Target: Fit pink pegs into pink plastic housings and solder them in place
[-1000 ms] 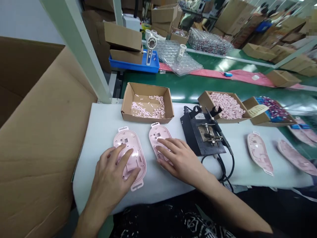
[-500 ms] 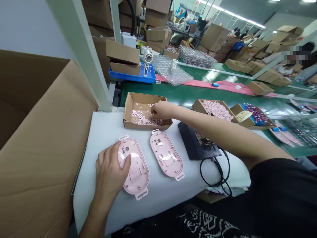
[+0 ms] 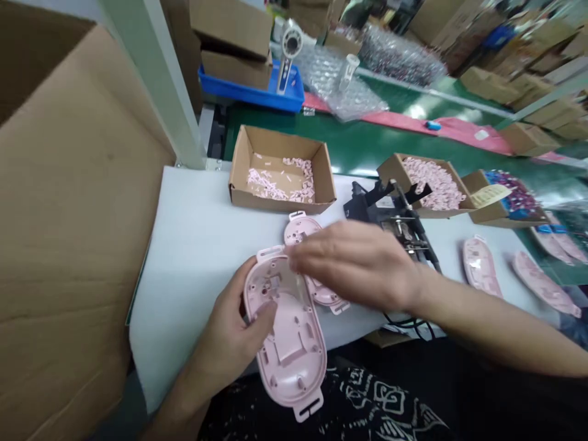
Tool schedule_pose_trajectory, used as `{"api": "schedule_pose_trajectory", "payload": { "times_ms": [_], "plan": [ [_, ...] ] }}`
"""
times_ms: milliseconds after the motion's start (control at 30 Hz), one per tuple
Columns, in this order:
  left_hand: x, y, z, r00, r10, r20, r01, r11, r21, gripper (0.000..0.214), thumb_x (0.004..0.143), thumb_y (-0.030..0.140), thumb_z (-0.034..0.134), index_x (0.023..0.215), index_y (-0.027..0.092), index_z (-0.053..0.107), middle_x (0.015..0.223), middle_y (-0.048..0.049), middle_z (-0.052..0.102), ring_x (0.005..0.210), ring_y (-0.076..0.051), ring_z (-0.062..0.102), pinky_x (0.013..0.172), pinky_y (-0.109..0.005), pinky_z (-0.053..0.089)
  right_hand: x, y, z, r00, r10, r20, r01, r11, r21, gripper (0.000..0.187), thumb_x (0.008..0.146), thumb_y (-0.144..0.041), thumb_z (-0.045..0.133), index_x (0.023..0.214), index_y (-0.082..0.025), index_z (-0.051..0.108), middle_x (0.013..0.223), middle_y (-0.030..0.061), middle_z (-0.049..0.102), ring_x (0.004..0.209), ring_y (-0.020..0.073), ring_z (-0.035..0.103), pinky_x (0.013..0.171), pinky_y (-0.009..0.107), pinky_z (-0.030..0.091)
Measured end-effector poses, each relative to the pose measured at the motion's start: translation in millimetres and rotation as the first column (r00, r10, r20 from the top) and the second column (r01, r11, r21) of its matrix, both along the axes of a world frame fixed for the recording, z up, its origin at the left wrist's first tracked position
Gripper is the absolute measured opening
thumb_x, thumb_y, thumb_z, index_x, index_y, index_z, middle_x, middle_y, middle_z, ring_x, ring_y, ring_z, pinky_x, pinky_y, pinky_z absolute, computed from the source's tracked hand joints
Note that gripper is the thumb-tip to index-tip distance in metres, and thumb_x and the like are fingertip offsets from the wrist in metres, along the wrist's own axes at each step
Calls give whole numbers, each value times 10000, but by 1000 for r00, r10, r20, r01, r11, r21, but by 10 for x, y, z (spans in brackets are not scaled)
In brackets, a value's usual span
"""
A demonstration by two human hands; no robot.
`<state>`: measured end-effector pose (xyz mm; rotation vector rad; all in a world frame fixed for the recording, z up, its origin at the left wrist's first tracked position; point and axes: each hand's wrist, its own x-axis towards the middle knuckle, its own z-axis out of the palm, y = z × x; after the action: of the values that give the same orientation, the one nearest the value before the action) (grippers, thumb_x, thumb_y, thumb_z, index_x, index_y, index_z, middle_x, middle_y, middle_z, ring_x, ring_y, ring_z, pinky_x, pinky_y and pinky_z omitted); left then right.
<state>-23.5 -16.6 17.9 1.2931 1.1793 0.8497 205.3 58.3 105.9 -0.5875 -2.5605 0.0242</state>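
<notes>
My left hand (image 3: pixel 229 337) grips a pink oval plastic shell (image 3: pixel 287 334) by its left edge and holds it lifted off the white mat, inner side up, over my lap. My right hand (image 3: pixel 356 263) hovers at the shell's top end with its fingertips pinched together; what they hold is too small and blurred to name. A second pink shell (image 3: pixel 301 231) lies on the mat, partly under my right hand. An open cardboard box (image 3: pixel 280 168) of small pink parts sits behind it.
A black fixture with a cable (image 3: pixel 395 214) stands right of the shells. Further right are two more cardboard boxes of parts (image 3: pixel 427 184) and pink shells (image 3: pixel 480 272) on the mat. A large cardboard carton (image 3: pixel 68 202) fills the left. A green conveyor (image 3: pixel 367 147) runs behind.
My right hand has come back from the parts box to the shell's top end. My left hand has lifted its shell off the mat and drawn it toward me.
</notes>
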Motion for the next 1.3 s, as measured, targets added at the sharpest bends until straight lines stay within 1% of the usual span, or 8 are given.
{"api": "schedule_pose_trajectory", "payload": {
  "times_ms": [133,400,533,667,767,867,967,1300],
  "plan": [
    [180,-60,63,997,-81,-20,81,997,14,531,923,254,632,1431,312,488,1405,-72,609,1268,-271,612,1075,-468,535,21,-445,-244,995,101,0,-101,995,4,188,976,-120,561,1061,-57,716,1149,159,752,1064,241,733,866,354,658],
    [325,-59,116,986,-154,-59,155,988,13,573,860,152,648,1405,280,524,1373,-82,613,1227,-275,615,1017,-443,557,69,-550,-457,999,49,21,-51,996,75,202,992,-145,545,1025,-134,744,1116,78,772,1053,197,736,912,305,648],
    [331,-74,120,985,-160,-59,162,986,25,571,868,150,642,1408,297,531,1361,-61,624,1203,-253,628,997,-408,563,141,-572,-507,998,59,24,-60,997,38,198,981,-155,573,1092,-107,730,1188,95,749,1114,228,713,919,340,633],
    [262,-95,125,989,-146,-27,145,989,-26,492,919,245,644,1400,293,553,1287,-61,673,1118,-243,676,914,-371,591,252,-591,-567,997,75,-17,-75,997,15,221,955,-177,625,1159,-216,701,1361,21,671,1270,213,621,932,368,604],
    [245,-92,163,984,-173,31,175,983,-49,473,919,310,672,1381,285,575,1269,-60,687,1128,-248,677,915,-363,594,264,-622,-558,988,-50,-148,35,994,-100,317,929,-204,641,1240,-265,638,1390,5,648,1336,210,552,1033,402,563],
    [277,-76,211,976,-215,32,216,975,-57,388,928,338,666,1309,273,627,1215,-48,713,1051,-225,697,874,-338,598,206,-617,-495,952,-253,-175,176,914,-365,412,943,-215,612,1347,-226,529,1386,78,617,1330,227,545,1117,432,514],
    [329,-58,234,966,-258,-1,258,965,-50,341,952,349,629,1279,257,659,1135,-43,739,960,-209,706,820,-324,596,159,-567,-444,954,-248,-168,113,818,-565,369,986,-188,536,1354,-192,505,1254,76,648,1193,174,624,1044,338,559],
    [379,-56,176,965,-252,-76,250,968,-33,310,973,353,580,1252,256,673,1103,-39,746,913,-186,709,806,-304,611,222,-513,-338,978,-145,-147,-7,687,-727,379,935,-53,506,1287,-180,567,1230,79,632,1152,146,621,1024,284,561]
  ]
}}
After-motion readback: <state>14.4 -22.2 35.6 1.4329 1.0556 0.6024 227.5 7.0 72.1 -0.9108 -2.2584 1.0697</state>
